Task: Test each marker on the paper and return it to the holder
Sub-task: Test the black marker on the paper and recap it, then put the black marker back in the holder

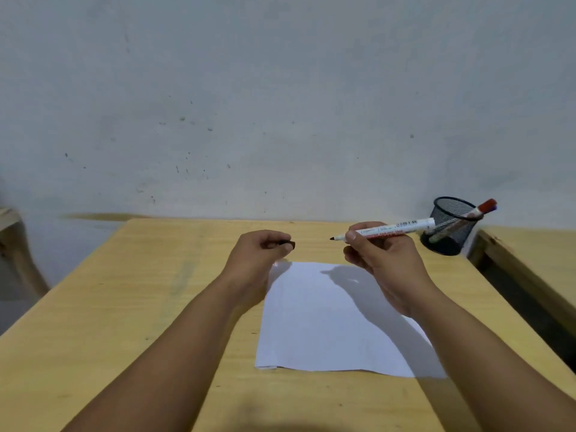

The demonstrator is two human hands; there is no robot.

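Observation:
My right hand [383, 257] holds a white marker [396, 228] above the far edge of the white paper [324, 319]. The marker is uncapped and its black tip points left. My left hand [258, 254] hovers at the paper's far left corner, fingers closed on the dark cap [288, 243]. A black mesh holder [450, 226] stands at the table's far right corner, with a red-capped marker [481, 207] leaning in it. The paper lies flat and looks blank.
The wooden table [124, 307] butts against a grey wall. A second wooden surface [536, 254] sits to the right across a dark gap. Part of a chair or stool [12, 232] shows at the far left.

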